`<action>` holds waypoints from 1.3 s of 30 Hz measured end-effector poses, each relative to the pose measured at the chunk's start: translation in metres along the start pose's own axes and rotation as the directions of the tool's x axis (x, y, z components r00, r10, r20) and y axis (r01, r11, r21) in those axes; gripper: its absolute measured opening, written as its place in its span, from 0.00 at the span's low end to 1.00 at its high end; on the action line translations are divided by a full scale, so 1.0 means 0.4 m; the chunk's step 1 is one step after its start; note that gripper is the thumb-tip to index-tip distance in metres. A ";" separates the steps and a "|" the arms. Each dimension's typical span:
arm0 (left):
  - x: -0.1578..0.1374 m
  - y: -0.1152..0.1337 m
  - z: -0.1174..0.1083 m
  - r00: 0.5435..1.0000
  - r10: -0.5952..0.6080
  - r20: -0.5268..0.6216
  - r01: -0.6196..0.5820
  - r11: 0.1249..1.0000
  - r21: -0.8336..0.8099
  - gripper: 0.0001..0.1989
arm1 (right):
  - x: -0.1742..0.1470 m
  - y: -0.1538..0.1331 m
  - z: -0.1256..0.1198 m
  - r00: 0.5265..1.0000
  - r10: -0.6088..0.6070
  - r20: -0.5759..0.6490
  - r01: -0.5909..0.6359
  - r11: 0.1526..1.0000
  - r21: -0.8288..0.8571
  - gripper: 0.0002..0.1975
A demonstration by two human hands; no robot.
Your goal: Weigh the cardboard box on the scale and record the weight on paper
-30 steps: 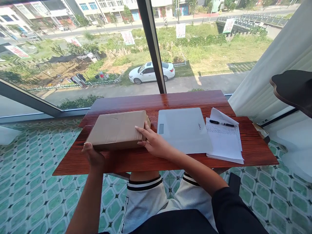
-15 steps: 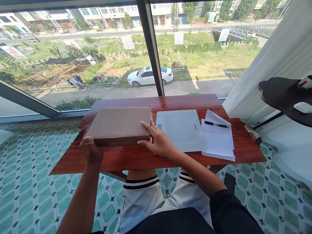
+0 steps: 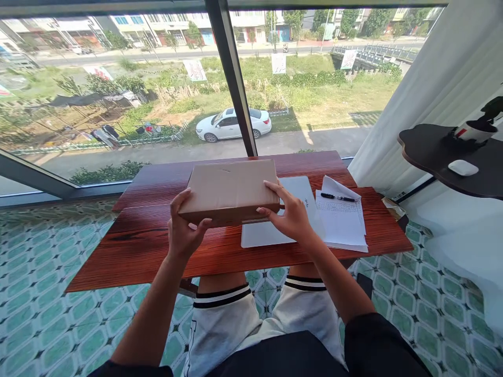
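A flat brown cardboard box (image 3: 231,189) is held off the red wooden table (image 3: 149,241) between both hands. My left hand (image 3: 184,234) grips its near left corner, thumb on top. My right hand (image 3: 290,214) holds its right end, fingers spread over the top edge. The box hangs partly over the left side of a white flat scale (image 3: 275,230), which lies on the table. To the right of the scale lies a stack of printed papers (image 3: 341,220) with a black pen (image 3: 337,197) on top.
A large window with a dark frame post (image 3: 231,84) stands behind the table. At the right, a white curtain (image 3: 424,89) hangs beside a dark shelf (image 3: 444,157) carrying a white mouse (image 3: 462,167). Green patterned tiles (image 3: 47,314) cover the floor.
Both hands have lifted the box off the left part of the table and carried it right, partly over the scale. The left hand shifted from the box's near left edge to under its corner.
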State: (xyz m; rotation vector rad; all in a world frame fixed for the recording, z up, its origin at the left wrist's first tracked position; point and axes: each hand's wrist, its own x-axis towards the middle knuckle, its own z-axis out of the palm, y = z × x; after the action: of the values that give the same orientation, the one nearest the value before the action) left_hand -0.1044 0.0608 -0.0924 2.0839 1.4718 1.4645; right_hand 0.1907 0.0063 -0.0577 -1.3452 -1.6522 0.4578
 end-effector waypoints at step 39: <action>-0.009 0.158 0.235 0.886 -0.033 0.462 0.178 0.945 -0.274 0.31 | -0.050 0.221 -0.198 0.984 0.099 -0.145 -0.104 0.994 -0.030 0.26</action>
State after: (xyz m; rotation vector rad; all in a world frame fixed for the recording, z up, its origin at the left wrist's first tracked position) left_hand 0.0086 0.0606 -0.1006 1.9373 1.0765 0.9938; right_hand 0.3054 -0.0029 -0.0933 -1.4609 -1.4861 0.3816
